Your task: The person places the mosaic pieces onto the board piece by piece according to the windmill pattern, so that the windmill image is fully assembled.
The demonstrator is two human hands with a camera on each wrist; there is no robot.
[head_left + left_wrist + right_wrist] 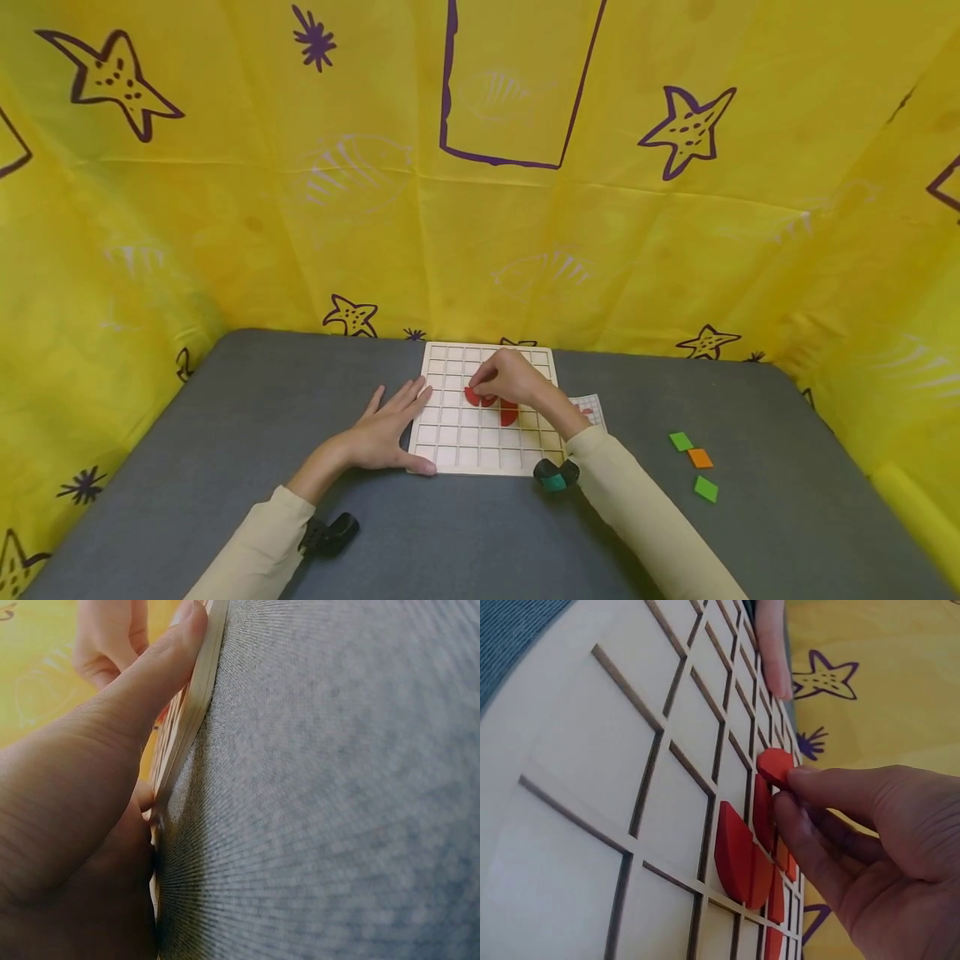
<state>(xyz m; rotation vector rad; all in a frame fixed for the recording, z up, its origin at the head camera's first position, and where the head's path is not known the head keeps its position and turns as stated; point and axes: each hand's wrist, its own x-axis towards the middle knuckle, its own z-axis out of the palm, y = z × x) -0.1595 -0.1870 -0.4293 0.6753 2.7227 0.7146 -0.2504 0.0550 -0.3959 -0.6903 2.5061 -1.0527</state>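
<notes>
A pale wooden grid board (457, 437) lies on the grey table. Along its left edge rests my left hand (378, 437), fingers straight and spread over the rim, the thumb at the front corner. Over the middle of the board, my right hand (513, 379) pinches a red piece with a rounded edge (774, 766) between thumb and forefinger. The held piece is tilted above the grid in the right wrist view. Several other red pieces (735, 855) sit in the squares close by, some partly hidden behind the fingers.
A small card with a printed grid and red marks (591, 408) lies at the board's right side, partly under the right forearm. Farther right are two green tiles (706, 489) and an orange tile (701, 458). Yellow patterned cloth (480, 233) hangs behind the table (465, 542).
</notes>
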